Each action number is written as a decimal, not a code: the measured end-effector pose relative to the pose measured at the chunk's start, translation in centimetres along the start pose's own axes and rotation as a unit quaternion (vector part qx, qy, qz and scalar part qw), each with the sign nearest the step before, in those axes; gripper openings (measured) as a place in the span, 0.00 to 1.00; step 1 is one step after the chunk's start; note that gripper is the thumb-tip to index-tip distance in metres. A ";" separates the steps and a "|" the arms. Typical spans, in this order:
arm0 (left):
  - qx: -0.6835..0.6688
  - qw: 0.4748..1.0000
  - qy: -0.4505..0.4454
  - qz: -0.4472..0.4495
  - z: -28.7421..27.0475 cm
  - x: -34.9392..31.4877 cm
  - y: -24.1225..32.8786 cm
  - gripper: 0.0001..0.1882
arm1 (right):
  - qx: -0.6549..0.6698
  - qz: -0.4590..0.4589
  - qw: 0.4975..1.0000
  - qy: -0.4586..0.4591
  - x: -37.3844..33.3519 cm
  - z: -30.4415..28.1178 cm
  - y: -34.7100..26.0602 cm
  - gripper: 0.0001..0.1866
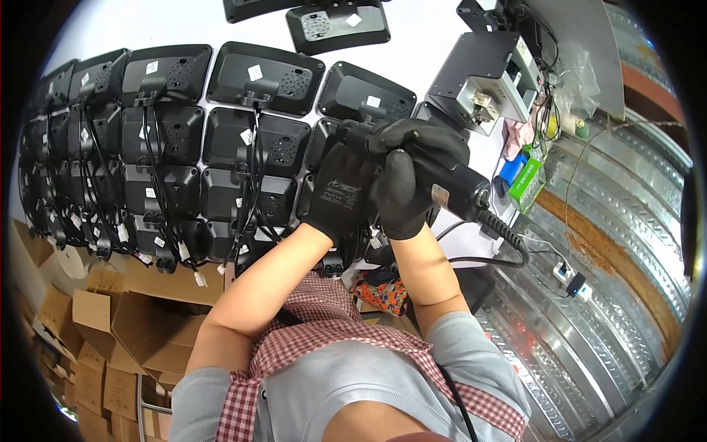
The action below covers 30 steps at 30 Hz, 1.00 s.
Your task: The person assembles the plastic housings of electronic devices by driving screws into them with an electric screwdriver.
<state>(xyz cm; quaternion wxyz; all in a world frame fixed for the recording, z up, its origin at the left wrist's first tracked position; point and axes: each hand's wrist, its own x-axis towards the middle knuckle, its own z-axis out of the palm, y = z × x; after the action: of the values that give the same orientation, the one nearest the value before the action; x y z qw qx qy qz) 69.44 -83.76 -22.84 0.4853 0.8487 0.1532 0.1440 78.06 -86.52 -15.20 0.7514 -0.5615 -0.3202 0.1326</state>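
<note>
Black gloves cover both my hands. My right hand (pixel 405 177) is wrapped round a black electric screwdriver (pixel 460 193), which lies tilted with its tip toward the upper left. A thick cord runs from its rear end. My left hand (pixel 340 195) is beside it, back upward, close below the screwdriver's front end; its fingertips are mostly hidden. Beneath the hands is a black rectangular housing (pixel 315 151), largely covered by them. Just beyond lies another black housing (pixel 368 92) with a white label. Whether the tip touches a screw is hidden.
Rows of black housings (pixel 254 140) with cables cover the white table to the left. A grey metal box-shaped device (pixel 479 70) stands at the right back. Cardboard boxes (pixel 166 324) sit below left. A power strip (pixel 565 276) lies on the metal surface at right.
</note>
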 end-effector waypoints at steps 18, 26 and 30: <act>0.056 0.998 -0.018 0.017 -0.1 0.0 -0.4 0.28 | -0.080 0.008 0.997 -0.014 0.3 1.9 2.8 0.16; -0.037 0.995 -0.085 -0.046 -0.5 -1.5 0.7 0.28 | -0.225 0.045 0.971 -0.061 1.3 0.1 -0.9 0.12; 0.083 0.996 -0.039 0.000 0.5 -0.1 0.7 0.27 | 0.058 0.128 0.961 0.239 0.6 -5.0 -8.0 0.09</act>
<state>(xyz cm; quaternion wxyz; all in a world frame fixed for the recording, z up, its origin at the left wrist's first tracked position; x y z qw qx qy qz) 69.63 -84.50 -22.49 0.4189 0.8911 0.1452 0.0974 80.37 -92.64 -8.37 0.8143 -0.5682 -0.0490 0.1082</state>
